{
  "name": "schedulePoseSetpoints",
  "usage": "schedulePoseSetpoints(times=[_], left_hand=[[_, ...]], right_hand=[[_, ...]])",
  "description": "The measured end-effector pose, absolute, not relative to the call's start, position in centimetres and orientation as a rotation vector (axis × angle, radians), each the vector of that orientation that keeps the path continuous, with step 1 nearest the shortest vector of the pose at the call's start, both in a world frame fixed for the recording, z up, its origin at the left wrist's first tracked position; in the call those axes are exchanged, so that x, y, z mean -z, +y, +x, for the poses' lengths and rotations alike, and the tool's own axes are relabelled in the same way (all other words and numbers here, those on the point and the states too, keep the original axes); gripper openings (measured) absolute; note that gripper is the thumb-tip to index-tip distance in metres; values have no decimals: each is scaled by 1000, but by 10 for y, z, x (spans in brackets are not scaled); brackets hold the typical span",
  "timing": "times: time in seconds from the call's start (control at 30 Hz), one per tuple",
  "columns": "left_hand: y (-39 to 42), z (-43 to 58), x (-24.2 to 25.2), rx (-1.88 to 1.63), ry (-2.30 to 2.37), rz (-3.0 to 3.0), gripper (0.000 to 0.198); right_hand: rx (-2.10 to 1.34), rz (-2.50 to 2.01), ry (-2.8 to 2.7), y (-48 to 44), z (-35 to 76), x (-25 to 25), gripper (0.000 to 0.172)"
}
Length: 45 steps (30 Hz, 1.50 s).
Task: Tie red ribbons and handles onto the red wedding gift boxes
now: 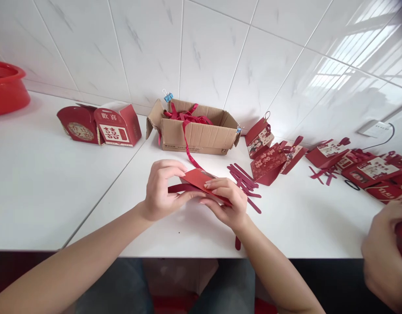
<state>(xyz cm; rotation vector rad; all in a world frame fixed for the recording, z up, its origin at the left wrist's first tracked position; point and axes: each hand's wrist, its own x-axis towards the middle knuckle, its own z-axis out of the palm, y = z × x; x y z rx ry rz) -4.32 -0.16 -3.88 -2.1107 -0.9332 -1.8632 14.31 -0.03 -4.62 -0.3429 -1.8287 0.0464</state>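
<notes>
Over the white table, my left hand point(162, 190) pinches the left end of a red folded card piece point(197, 179) and a dark red strip point(181, 188). On the right side of the same piece, my right hand point(227, 202) is closed, fingers on top and thumb below. Both thumbs nearly meet under its front edge. A red ribbon point(189, 152) runs from the cardboard box point(194, 137) down to behind the card. Just right of my right hand lies a loose pile of dark red strips point(245, 181). Another strip point(238, 243) lies at the front edge.
Two red gift boxes point(117, 126) stand at the back left, beside a red basin point(8, 89). Finished-looking red boxes with bows point(269, 163) stand right of the carton; more point(374, 170) are farther right. Another person's hand point(386, 248) holds something red at the right edge.
</notes>
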Motion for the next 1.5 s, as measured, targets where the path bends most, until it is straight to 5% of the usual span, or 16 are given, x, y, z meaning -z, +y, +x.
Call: schedulePoseSetpoints(times=[0.33,0.53,0.7,0.8,0.93,1.1,1.37,1.5], left_hand=[[-18,-34,26,2147,-1371,-2584,74],[-24,-38,17,1960,-1972,-2937,72],[-22,-39,19,1706,-1712,-2908,71],[-17,-40,22,1718,-1513,-2720,56],[-11,-47,19,1905,-1357,-2627,11],[-7,-58,8,2155,-1136,-2742,1],[-6,-59,8,2835,-559,-2563,6],[-12,-57,9,2830,-724,-2430,50]], right_hand=[[57,-234,-1872,-1,152,36,22],[191,-194,-1936,1,154,35,19],[83,-241,-1874,2,157,36,24],[-102,-367,-1723,3,161,36,26],[-151,-529,-1528,9,167,35,22],[-134,-572,-1489,13,170,35,20],[8,-264,-1786,-6,145,37,23],[169,-153,-1879,-13,134,43,23]])
